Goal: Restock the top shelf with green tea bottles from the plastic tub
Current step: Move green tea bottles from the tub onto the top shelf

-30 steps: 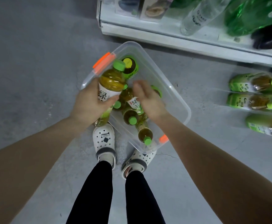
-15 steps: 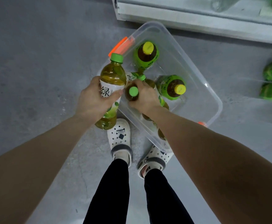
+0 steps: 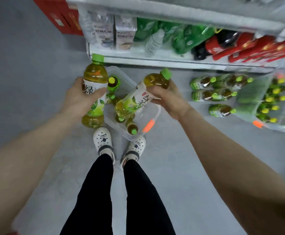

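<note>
We look down at our two bare arms over a grey floor, each hand clamped on a green tea bottle lifted above a clear plastic tub (image 3: 157,112) that sits just in front of our white clogs (image 3: 102,139). Our left hand (image 3: 80,99) wraps the label of an upright bottle (image 3: 94,92), and our right hand (image 3: 168,99) grips a tilted bottle (image 3: 138,99) near its neck, cap pointing toward the shelf unit (image 3: 155,62). More green-capped bottles (image 3: 132,128) lie in the tub, near its front edge and far corner.
</note>
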A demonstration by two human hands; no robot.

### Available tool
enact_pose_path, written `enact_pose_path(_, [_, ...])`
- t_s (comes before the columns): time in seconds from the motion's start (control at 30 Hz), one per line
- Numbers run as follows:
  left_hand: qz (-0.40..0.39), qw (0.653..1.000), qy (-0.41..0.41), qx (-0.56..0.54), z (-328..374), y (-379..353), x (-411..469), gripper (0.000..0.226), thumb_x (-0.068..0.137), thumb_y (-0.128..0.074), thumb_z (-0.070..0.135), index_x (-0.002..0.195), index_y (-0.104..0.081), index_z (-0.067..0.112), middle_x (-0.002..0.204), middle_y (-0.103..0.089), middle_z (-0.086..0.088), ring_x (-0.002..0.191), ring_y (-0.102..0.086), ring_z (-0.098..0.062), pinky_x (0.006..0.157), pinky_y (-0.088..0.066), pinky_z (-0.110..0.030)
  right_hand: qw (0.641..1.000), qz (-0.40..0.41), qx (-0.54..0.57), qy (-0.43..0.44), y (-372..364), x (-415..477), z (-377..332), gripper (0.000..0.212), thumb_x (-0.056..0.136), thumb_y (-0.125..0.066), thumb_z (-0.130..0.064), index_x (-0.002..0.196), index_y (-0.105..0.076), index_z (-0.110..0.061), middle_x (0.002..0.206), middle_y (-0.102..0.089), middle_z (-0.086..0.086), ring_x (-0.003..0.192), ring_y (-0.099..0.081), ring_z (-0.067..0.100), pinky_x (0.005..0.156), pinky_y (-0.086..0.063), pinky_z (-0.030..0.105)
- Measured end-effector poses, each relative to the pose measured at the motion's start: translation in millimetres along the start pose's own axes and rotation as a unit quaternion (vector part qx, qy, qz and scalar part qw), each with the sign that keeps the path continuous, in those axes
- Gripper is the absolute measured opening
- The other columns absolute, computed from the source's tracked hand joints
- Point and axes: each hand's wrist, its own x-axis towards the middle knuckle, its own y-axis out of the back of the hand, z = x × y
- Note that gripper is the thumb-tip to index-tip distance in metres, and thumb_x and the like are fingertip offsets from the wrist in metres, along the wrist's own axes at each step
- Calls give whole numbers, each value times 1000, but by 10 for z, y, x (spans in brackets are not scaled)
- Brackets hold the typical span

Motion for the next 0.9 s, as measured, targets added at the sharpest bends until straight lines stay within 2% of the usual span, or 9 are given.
enact_pose_path(0.1, [-9, 999, -38, 6, 690, 308, -338, 56, 81, -71, 55, 124, -55, 23, 106, -60, 9, 81, -54, -7, 58, -35, -14, 998, 39, 37, 34, 131, -630, -590, 55, 72, -73, -18, 123, -55, -6, 94, -71, 6, 86, -71, 19, 76, -58, 37])
enact_pose_path(0.27, [10, 990, -137, -14, 1789, 829, -884, 48, 81, -75, 46, 113, -61, 13, 107, -68, -1, 94, -62, -18, 73, -45, -21, 982, 104, 12, 160, 233, -1595, -1552, 66, 63, -76, -33, 122, -53, -11, 98, -72, 2, 89, -72, 17, 70, -59, 35])
enact_pose_path(0.33, [13, 985, -171, -6, 2175, 1017, -1099, 49, 80, -75, 49, 112, -63, 15, 108, -71, -4, 98, -65, -22, 78, -49, -32, 965, 141, -15, 221, 262, -1941, -1878, 59, 63, -76, -35, 116, -55, -18, 102, -71, 2, 93, -71, 18, 75, -59, 37])
enact_pose_path(0.4, [10, 977, -211, -8, 2518, 1177, -1289, 45, 80, -75, 49, 109, -65, 17, 107, -71, -4, 98, -65, -22, 80, -50, -32, 943, 174, -27, 281, 293, -2228, -2170, 47, 71, -76, -32, 111, -54, -23, 100, -71, -2, 91, -69, 14, 80, -57, 35])
enact_pose_path(0.53, [1, 955, -294, -33, 3126, 1491, -1645, 41, 79, -78, 43, 108, -64, 18, 102, -69, 4, 91, -64, -11, 71, -47, -16, 899, 212, -48, 381, 368, -2727, -2721, 35, 81, -74, -36, 110, -54, -30, 105, -71, -7, 99, -67, 10, 98, -53, 38])
enact_pose_path(0.63, [9, 926, -375, -39, 3571, 1767, -1918, 40, 77, -80, 42, 107, -62, 25, 93, -65, 17, 78, -59, 15, 67, -42, -4, 867, 237, -65, 433, 372, -3095, -3161, 44, 81, -73, -43, 116, -47, -34, 106, -68, -13, 97, -65, 1, 92, -52, 26])
enact_pose_path(0.67, [21, 916, -400, -34, 3717, 1873, -2009, 39, 76, -80, 45, 107, -60, 30, 91, -62, 22, 75, -57, 16, 63, -38, -1, 855, 244, -71, 451, 358, -3214, -3312, 50, 81, -73, -43, 120, -45, -29, 106, -67, -12, 95, -65, -1, 89, -52, 24])
enact_pose_path(0.8, [64, 879, -470, -52, 4219, 2319, -2333, 48, 72, -77, 58, 112, -61, 36, 107, -66, 15, 98, -61, -7, 81, -47, -28, 815, 266, -115, 502, 271, -3683, -3871, 64, 79, -74, -49, 127, -43, -21, 108, -68, -14, 96, -66, -1, 83, -49, 18])
enact_pose_path(0.9, [76, 855, -508, -70, 4537, 2669, -2543, 59, 70, -77, 61, 118, -62, 32, 115, -66, 11, 108, -61, -11, 90, -50, -34, 785, 269, -167, 533, 194, -3992, -4250, 64, 80, -72, -54, 129, -41, -26, 111, -67, -13, 97, -64, -4, 85, -47, 16])
